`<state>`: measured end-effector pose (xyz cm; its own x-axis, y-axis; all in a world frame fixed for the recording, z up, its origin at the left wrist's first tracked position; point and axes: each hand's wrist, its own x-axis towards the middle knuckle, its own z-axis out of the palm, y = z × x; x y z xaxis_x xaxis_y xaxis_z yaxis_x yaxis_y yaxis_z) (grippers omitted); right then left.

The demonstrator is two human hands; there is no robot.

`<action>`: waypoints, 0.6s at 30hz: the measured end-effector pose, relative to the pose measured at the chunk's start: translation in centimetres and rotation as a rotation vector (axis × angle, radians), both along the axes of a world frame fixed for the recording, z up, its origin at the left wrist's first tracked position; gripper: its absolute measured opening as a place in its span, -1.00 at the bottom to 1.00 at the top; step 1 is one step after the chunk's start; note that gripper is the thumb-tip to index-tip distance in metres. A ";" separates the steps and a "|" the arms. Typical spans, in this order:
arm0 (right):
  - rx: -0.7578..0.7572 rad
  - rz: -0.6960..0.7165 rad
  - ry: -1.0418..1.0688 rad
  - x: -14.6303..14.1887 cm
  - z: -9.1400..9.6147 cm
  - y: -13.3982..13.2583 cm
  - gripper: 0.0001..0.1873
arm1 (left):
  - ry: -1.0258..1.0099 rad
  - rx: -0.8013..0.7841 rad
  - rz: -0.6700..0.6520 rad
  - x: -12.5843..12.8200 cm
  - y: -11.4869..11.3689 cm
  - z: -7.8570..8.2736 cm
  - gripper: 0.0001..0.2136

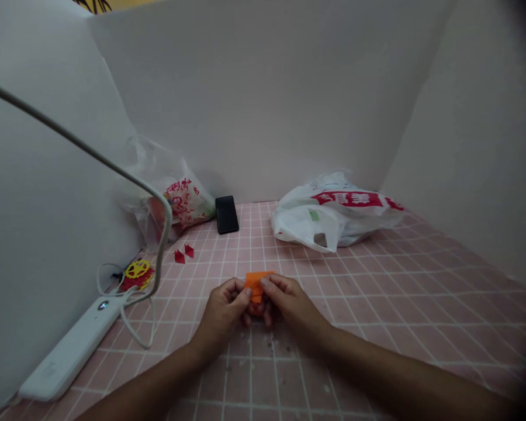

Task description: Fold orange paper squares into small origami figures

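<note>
Both my hands meet over the pink gridded table (377, 304), low in the middle of the view. My left hand (223, 313) and my right hand (289, 304) each pinch a folded piece of orange paper (256, 283) between thumb and fingers. The paper sticks up a little above my thumbs, and its lower part is hidden behind my fingers. Both forearms reach in from the bottom edge.
A white plastic bag with red print (333, 216) lies at the back right. A clear bag with red print (175, 199) and a black phone (227, 214) sit at the back left. Red paper scraps (183, 254), a yellow and red paper cutout (137, 273) and a white power strip (70, 345) with cables lie at the left. White boards wall in the table.
</note>
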<state>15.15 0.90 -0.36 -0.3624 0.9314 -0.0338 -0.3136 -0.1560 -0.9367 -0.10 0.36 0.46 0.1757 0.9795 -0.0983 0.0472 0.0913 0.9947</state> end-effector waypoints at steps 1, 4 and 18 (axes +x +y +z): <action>-0.003 0.003 -0.016 0.1 0.0 0.1 -0.62 | 0.020 -0.019 -0.011 0.0 0.0 0.0 -0.71; -0.023 0.009 -0.044 0.4 0.0 0.4 -0.64 | 0.044 -0.037 -0.026 -0.1 0.0 -0.2 -0.71; -0.047 -0.043 -0.057 0.2 -0.1 0.1 -0.62 | -0.054 0.035 -0.017 -0.7 0.6 0.1 -0.75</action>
